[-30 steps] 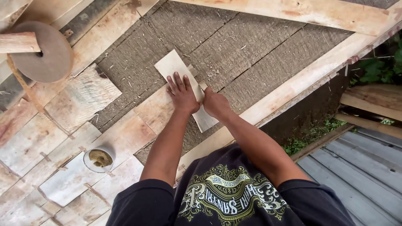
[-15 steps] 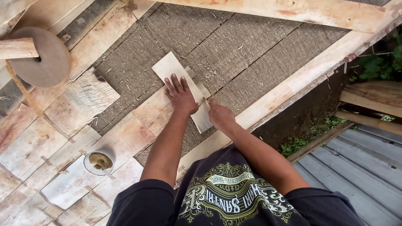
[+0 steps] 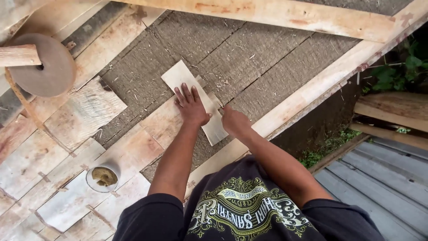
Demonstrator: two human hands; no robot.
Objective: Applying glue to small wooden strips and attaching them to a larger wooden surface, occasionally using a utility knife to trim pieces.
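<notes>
Head cam looks straight down at a roof surface of grey rough panels (image 3: 249, 53) with pale wooden shingles (image 3: 80, 111) laid across the lower left. Left hand (image 3: 192, 107) is spread flat, fingers splayed and released, palm pressing on a long pale wood shingle (image 3: 178, 76) that lies diagonally on the grey surface, right next to the already laid pieces. Right hand (image 3: 235, 121) sits at the lower right edge of that same shingle, curled into a loose fist; can't tell if it's pinching something small or just gripping the edge. A small round tub (image 3: 103, 176) with brownish stuff in it sits on the shingles near the left elbow. A round wooden disc (image 3: 49, 67) on a post is up at the left.
</notes>
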